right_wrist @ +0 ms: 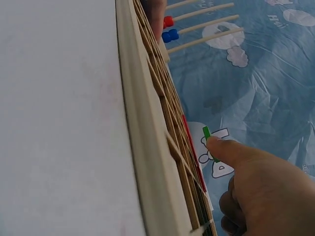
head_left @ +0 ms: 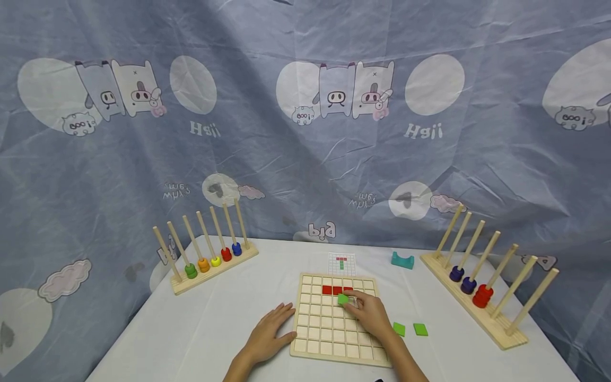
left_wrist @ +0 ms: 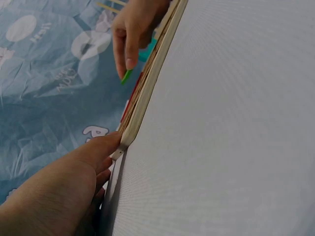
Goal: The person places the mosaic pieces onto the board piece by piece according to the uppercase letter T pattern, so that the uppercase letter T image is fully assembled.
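I see right hand [head_left: 371, 314] pinching green square tile [head_left: 342, 300] above pale wooden grid board [head_left: 326, 334]; left hand [head_left: 267, 332], fingers relaxed, apparently steadies its part-hidden edge.

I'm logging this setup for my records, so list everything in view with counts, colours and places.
Grid board: one, pale wood, mid-table
Red tiles: three, red, in a row on the board
Held tile: one, green, over the board
Loose tiles: two, green, right of the board
Pattern card: one, white with red and green squares, behind the board
Curved piece: one, teal, beyond the board, rightward
Left rack: one, pale wood, seven pegs, five with coloured rings
Right rack: one, pale wood, seven pegs, three with dark blue or red rings
Table: one, white, underneath
Backdrop: one, blue-grey, cartoon-printed, behind
Left grip: one, bare, at the board's left edge
Right grip: one, bare, pinching the held tile
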### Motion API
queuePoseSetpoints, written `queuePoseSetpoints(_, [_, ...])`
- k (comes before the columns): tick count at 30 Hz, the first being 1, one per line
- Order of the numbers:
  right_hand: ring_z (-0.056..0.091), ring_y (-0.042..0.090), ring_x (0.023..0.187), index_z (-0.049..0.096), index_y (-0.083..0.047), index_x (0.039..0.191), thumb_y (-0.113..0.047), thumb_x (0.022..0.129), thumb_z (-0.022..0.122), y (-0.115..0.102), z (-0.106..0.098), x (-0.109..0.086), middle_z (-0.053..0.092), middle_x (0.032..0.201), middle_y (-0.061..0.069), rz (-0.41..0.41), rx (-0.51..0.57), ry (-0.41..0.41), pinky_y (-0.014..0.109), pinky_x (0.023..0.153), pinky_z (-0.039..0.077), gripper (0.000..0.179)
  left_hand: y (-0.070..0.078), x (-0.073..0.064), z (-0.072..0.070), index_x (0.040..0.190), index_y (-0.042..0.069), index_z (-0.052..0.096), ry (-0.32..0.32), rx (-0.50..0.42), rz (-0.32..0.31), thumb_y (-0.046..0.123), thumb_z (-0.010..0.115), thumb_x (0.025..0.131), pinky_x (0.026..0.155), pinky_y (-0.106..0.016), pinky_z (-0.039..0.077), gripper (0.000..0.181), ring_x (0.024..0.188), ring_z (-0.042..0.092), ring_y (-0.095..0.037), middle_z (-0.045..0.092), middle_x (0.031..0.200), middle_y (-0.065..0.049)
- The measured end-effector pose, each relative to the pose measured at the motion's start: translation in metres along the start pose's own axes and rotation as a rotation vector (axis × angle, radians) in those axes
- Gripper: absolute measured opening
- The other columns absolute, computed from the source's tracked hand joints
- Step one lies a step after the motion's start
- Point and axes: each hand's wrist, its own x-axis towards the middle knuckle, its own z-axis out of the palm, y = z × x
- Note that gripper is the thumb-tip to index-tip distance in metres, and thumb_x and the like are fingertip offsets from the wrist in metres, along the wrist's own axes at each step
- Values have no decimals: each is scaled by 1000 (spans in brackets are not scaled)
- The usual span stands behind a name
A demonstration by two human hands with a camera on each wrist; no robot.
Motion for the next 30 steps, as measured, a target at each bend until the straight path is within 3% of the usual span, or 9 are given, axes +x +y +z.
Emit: queuePoseSetpoints(30, [23, 4, 42, 70, -19, 106, -28, 79, 73, -3, 14, 8, 31, 46, -9, 25, -87, -35, 20, 39, 21, 29, 1, -1, -2, 137, 11, 44, -19, 1, -6, 50, 51, 89, 107, -50, 24, 62, 134, 29, -28, 40, 143, -5])
